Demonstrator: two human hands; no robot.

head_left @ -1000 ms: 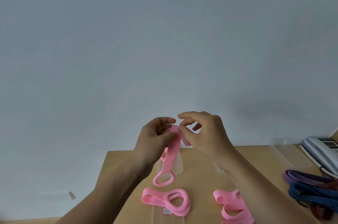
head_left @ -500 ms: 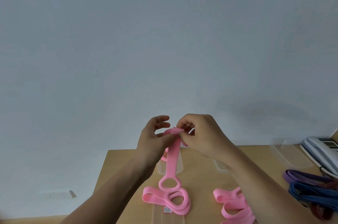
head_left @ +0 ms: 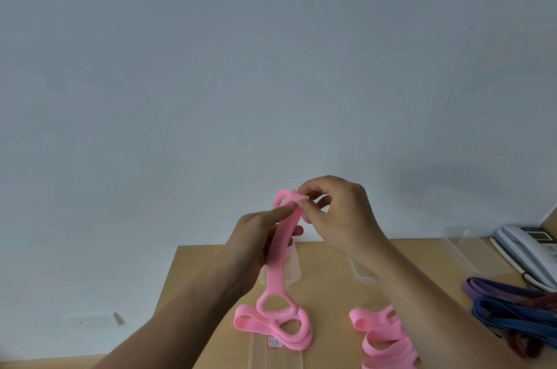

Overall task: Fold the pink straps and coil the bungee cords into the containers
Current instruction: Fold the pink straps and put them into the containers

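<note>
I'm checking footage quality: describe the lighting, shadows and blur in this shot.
Head view: soft, even light with no glare; a faint shadow on the wall right of the hands; the bungee cords and phone at the right edge look slightly soft and stretched.

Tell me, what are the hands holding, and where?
Both hands, left hand and right hand, pinch one pink strap at its top end.

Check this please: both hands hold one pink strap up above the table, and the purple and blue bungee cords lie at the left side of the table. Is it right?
Not quite. The head view shows the bungee cords at the right side of the table, near the telephone. The rest holds: left hand and right hand hold one pink strap up.
</note>
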